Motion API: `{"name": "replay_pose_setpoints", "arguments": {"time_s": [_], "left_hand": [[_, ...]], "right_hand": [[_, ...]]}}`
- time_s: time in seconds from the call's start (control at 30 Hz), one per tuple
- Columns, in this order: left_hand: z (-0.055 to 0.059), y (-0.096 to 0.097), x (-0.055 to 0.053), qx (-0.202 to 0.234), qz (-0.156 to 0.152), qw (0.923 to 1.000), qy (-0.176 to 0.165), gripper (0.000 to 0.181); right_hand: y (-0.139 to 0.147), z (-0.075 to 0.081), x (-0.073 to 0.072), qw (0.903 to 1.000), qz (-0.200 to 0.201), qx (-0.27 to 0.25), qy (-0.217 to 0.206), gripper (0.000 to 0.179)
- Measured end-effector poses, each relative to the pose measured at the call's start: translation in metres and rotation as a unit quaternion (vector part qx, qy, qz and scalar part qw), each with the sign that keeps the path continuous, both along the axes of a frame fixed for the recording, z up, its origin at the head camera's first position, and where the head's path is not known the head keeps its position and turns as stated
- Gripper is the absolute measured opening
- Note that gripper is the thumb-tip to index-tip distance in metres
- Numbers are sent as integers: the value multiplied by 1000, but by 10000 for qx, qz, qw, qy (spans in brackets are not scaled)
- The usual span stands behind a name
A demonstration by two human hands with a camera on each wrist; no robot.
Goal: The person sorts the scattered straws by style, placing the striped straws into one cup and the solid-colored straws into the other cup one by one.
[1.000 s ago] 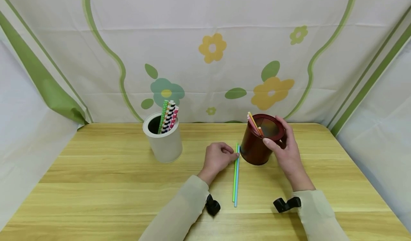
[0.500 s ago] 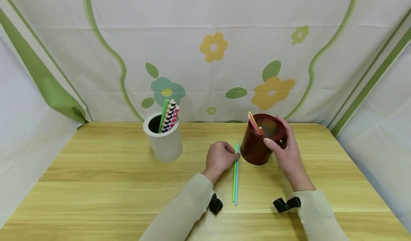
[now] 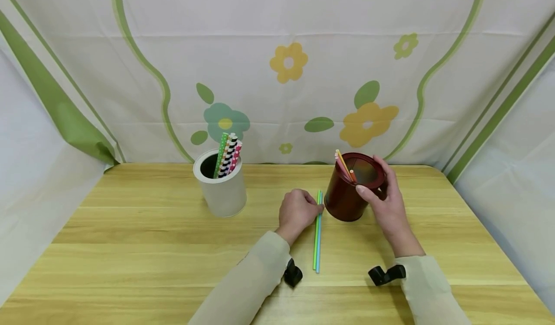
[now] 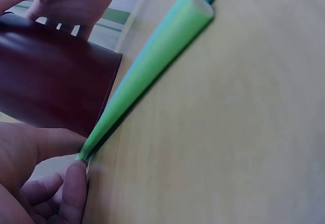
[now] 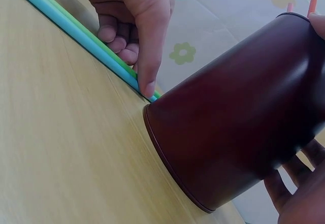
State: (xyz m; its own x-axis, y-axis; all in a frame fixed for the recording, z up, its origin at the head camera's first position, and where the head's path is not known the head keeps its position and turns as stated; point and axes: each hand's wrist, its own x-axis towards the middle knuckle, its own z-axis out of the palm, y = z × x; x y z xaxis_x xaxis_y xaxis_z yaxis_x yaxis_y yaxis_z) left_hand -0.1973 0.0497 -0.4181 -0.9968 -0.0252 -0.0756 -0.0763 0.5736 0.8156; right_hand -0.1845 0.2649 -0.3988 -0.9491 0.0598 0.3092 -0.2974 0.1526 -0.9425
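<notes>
A green straw [image 3: 316, 243] and a light blue straw [image 3: 319, 248] lie side by side on the table, pointing away from me. My left hand [image 3: 299, 213] pinches both near their far ends, between thumb and fingers; the left wrist view shows the green straw [image 4: 152, 66] running out of this pinch. Just right of the straws stands a dark red can [image 3: 347, 195], upright, with a few pink, yellow and orange straws [image 3: 342, 166] leaning inside. My right hand [image 3: 388, 209] grips the can from its right side, thumb at the rim and fingers round the far side, partly hidden.
A white can [image 3: 224, 197] stands at the back left, holding several patterned straws [image 3: 227, 156] in green, black-and-white and pink. Behind the wooden table [image 3: 151, 248] hangs a flowered curtain [image 3: 243, 74]. Black camera mounts sit at both wrists.
My left hand has shifted slightly right, its thumb reaching over the blue straw. The blue straw has slid a little away from me, its near end closer to level with the green one's.
</notes>
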Motion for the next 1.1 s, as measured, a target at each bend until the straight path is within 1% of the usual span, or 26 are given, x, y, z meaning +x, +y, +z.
{"name": "replay_pose_setpoints", "arguments": {"time_s": [0.23, 0.47, 0.7, 0.8, 0.9, 1.1], "left_hand": [[-2, 0, 0, 65, 19, 10000, -1, 26], [-3, -1, 1, 238, -20, 9997, 6, 24], [-5, -4, 1, 474, -34, 9988, 118, 20], [-5, -6, 1, 692, -53, 9975, 117, 18], [-6, -8, 0, 1007, -52, 9949, -7, 17], [-6, -11, 0, 1737, 56, 9842, -330, 11]], "right_hand": [[0, 1, 1, 10000, -51, 65, -50, 77], [0, 1, 1, 9999, -87, 76, -53, 77], [1, 0, 1, 9999, -41, 69, -81, 78], [1, 0, 1, 9999, -40, 75, -81, 77], [1, 0, 1, 9999, -38, 72, -82, 77], [1, 0, 1, 10000, -24, 44, -68, 77]]}}
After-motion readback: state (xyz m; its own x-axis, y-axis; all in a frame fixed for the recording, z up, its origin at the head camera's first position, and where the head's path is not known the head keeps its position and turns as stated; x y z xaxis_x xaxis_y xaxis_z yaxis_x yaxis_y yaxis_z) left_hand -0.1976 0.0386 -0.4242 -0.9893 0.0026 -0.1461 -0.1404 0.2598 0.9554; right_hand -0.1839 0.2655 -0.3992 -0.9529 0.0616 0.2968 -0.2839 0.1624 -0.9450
